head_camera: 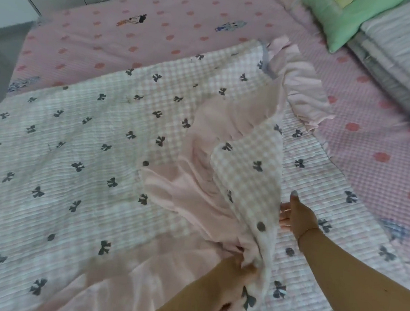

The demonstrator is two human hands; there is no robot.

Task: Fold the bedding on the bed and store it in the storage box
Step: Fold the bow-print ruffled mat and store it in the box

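Left hand [241,264] fingers bunched tight on pillowcase [245,169], lifting it off bow-print quilt [75,142]. Right hand [298,217] spread flat, empty, beside raised pillowcase edge.

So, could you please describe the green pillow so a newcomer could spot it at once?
Start from the pink dotted bed sheet and look to its far right corner. There the green pillow leans against the folded grey bedding; it is the only green item.
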